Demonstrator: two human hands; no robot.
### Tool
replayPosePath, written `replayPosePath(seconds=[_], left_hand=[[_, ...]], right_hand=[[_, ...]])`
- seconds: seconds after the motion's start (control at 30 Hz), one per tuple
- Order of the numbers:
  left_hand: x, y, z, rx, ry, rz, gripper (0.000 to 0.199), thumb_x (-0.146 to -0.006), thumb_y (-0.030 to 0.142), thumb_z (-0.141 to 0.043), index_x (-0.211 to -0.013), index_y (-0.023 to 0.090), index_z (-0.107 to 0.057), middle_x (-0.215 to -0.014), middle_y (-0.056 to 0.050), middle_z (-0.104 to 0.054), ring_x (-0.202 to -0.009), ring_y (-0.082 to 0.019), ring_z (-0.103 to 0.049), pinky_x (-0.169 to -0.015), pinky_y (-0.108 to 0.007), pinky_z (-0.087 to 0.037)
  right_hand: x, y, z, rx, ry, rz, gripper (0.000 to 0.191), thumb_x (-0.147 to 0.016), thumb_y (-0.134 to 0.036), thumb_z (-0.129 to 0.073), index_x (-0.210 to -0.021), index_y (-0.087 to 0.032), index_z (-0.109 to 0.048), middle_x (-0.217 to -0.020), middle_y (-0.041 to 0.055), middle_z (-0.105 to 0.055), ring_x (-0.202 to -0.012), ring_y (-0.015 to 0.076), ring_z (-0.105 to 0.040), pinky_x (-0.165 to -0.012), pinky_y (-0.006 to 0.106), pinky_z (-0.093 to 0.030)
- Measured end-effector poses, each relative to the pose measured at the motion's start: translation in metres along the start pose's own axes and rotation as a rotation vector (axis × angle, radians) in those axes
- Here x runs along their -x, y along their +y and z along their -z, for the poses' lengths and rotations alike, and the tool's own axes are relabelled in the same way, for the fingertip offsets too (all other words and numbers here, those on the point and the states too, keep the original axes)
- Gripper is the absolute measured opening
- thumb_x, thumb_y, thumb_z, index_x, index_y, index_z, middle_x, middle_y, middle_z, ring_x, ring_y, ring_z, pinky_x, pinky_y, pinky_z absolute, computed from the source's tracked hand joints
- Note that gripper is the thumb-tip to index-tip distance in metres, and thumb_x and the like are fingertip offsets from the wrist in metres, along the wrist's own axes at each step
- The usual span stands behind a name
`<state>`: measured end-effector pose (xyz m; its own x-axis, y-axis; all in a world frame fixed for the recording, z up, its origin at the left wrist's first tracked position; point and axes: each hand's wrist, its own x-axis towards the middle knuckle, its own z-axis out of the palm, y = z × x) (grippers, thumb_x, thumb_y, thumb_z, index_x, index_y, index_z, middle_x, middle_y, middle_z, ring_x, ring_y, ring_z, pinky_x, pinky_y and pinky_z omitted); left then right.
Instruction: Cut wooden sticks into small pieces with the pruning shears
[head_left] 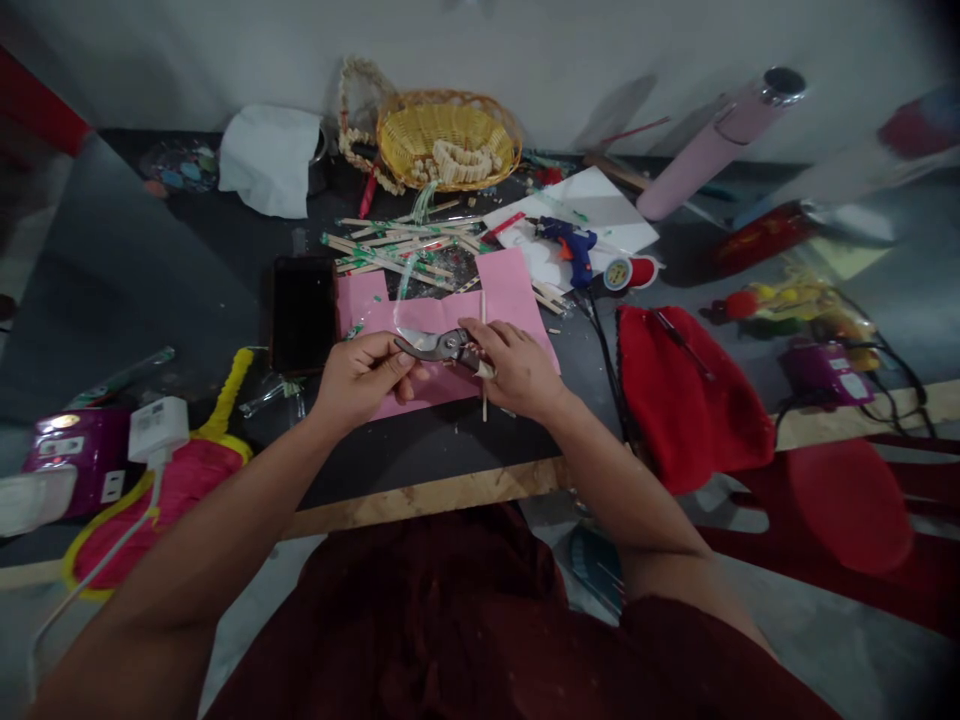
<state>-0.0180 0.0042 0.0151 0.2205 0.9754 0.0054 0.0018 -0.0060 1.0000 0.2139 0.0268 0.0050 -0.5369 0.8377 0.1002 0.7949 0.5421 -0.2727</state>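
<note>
Dark-red garment (pixel 420 610), bottom centre; pruning shears (pixel 448 346), centre, are being gripped in right hand (pixel 517 370) fingers; left hand (pixel 360 378), fingers narrowed, is being held at blade tip.

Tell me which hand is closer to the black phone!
Left. The left hand is just beside the phone, near its lower right corner; the right hand is farther off, over the pink paper, gripping the clippers.

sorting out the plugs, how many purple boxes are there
2: one purple box at far left, beside the white charger; another at right, past the red cloth. More may be hidden.
</note>
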Motion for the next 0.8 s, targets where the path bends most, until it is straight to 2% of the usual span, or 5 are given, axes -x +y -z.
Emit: replayPosePath(seconds=[0.2,0.33,0.5,0.63,0.8], left_hand=[[0.000,-0.003,-0.001,0.106,0.021,0.059,0.026,-0.082,0.036,-0.067,-0.072,0.012,-0.065,-0.066,-0.006,-0.071,-0.042,-0.009,-0.056,-0.042,-0.020,-0.047],[0.000,-0.001,-0.002,0.155,0.009,0.052,0.025,-0.080,0.035,-0.069,-0.072,0.012,-0.065,-0.069,-0.007,-0.072,-0.041,-0.009,-0.056,-0.040,-0.020,-0.047],[0.000,0.001,0.001,0.184,-0.078,0.079,0.023,-0.080,0.034,-0.070,-0.075,0.011,-0.067,-0.068,-0.006,-0.071,-0.042,-0.009,-0.059,-0.040,-0.020,-0.049],[0.000,0.002,0.002,0.233,-0.128,0.145,0.027,-0.077,0.038,-0.073,-0.078,0.011,-0.068,-0.065,-0.006,-0.071,-0.039,-0.010,-0.058,-0.037,-0.020,-0.049],[0.000,0.004,0.002,0.296,-0.139,0.207,0.030,-0.072,0.040,-0.076,-0.074,0.012,-0.067,-0.060,-0.004,-0.069,-0.033,-0.010,-0.054,-0.033,-0.020,-0.045]], right_hand=[[0.004,-0.005,0.000,0.026,0.025,-0.027,0.045,-0.091,-0.025,-0.044,-0.136,-0.020,-0.043,-0.103,0.0095,-0.063,-0.092,0.0224,-0.057,-0.077,0.032,-0.044],[0.002,-0.003,0.002,0.047,0.002,-0.015,0.052,-0.087,-0.023,-0.048,-0.139,-0.019,-0.040,-0.111,0.0113,-0.061,-0.098,0.0248,-0.056,-0.081,0.035,-0.044],[0.000,0.006,0.001,0.034,-0.040,0.052,0.068,-0.083,-0.022,-0.051,-0.147,-0.017,-0.028,-0.124,0.0153,-0.054,-0.110,0.0292,-0.050,-0.088,0.041,-0.043],[0.000,0.011,-0.001,0.003,-0.029,0.079,0.066,-0.084,-0.025,-0.050,-0.146,-0.017,-0.029,-0.122,0.0153,-0.054,-0.108,0.0288,-0.051,-0.087,0.042,-0.044],[0.003,0.006,0.003,-0.004,-0.006,0.051,0.058,-0.084,-0.021,-0.051,-0.140,-0.019,-0.039,-0.112,0.0115,-0.060,-0.099,0.0248,-0.056,-0.083,0.037,-0.045]])
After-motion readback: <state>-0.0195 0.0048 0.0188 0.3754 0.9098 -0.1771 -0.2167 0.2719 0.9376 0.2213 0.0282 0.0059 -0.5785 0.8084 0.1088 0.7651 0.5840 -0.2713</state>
